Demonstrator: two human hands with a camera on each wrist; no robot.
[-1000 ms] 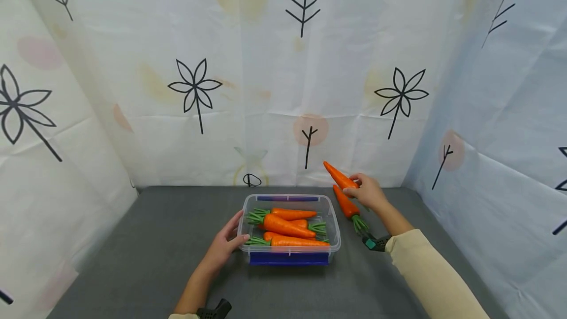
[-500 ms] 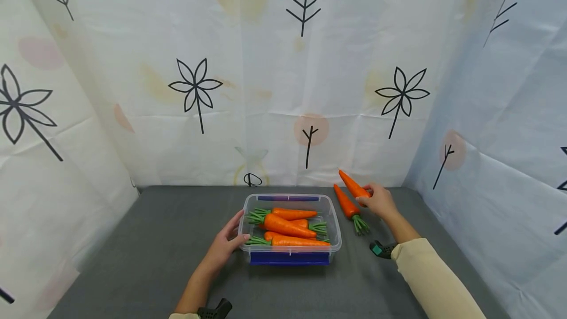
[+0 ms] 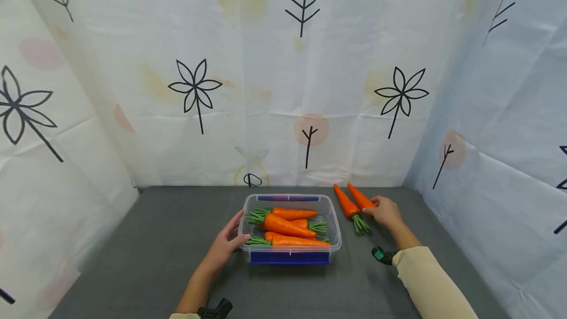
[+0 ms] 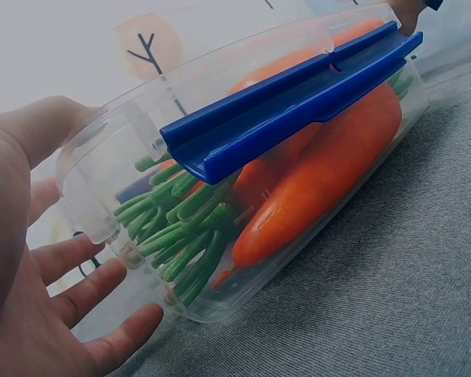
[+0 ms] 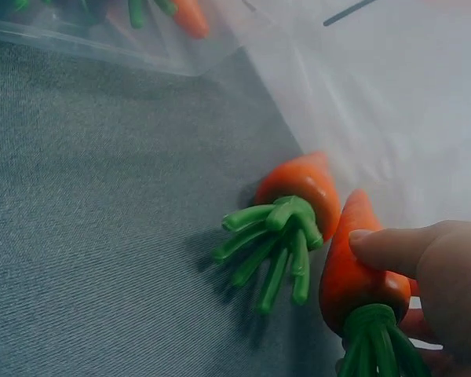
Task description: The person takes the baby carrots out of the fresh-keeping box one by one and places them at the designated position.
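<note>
A clear plastic box [image 3: 335, 233] with blue clips stands in the middle of the head view. Several orange carrots [image 3: 288, 225] with green stalks lie inside it. My left hand [image 3: 221, 247] rests at the box's left end; in the left wrist view its thumb is at the rim and its fingers are spread along the wall. To the right of the box, my right hand [image 3: 387, 212] pinches a carrot [image 5: 361, 271] between thumb and fingers, low over the table. Close to its left lies another carrot [image 3: 347, 203], stalks toward me.
The dark grey cloth-covered table [image 3: 177, 230] ends at a white patterned curtain [image 3: 266, 151] just beyond the carrots. More curtain encloses the left and right sides. Black devices are strapped to both wrists.
My right hand has moved down and to the right with its carrot, bringing it low alongside the other loose carrot. My left hand and the box have stayed put.
</note>
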